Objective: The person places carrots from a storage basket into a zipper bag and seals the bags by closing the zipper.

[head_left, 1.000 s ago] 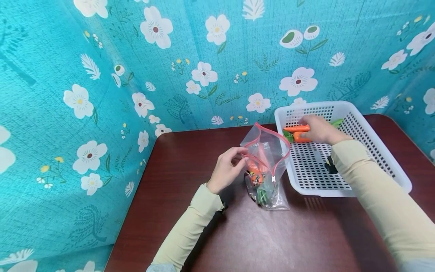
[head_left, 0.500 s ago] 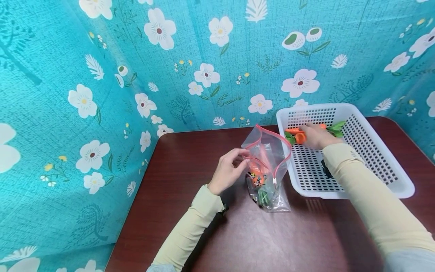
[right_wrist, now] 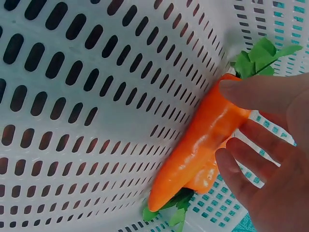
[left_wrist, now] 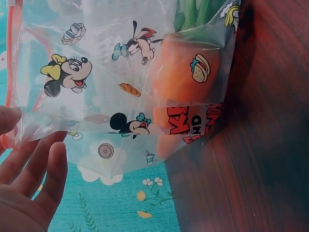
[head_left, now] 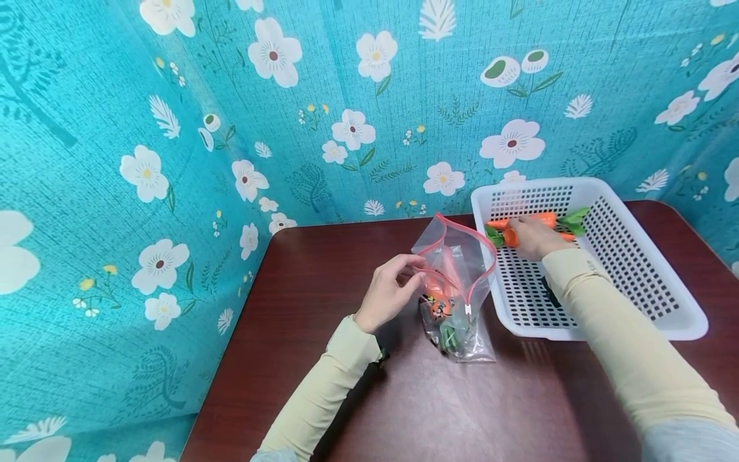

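Observation:
My left hand [head_left: 389, 292] pinches the red-zipped mouth of a clear zip bag [head_left: 476, 337] between thumb and fingers. Cartoon prints cover the bag, and a carrot [left_wrist: 186, 72] with green stalks shows through its film. Over the white basket [head_left: 539, 332], my right hand [head_left: 534, 237] grips an orange carrot [right_wrist: 193, 140] near its leafy end. The thumb lies on one side of it and the fingers come round the other. Behind it lies another carrot [head_left: 545, 219], its leaves toward the right. The right hand hides part of both in the head view.
The perforated basket stands at the back right of the dark red-brown table [head_left: 450, 410], beside the bag. A turquoise flowered cloth [head_left: 346, 77] hangs behind the table and along its left side.
My right hand has lowered onto the carrot and closed round it, moving slightly toward the basket's middle. The left hand keeps hold of the bag's mouth; the view has shifted slightly.

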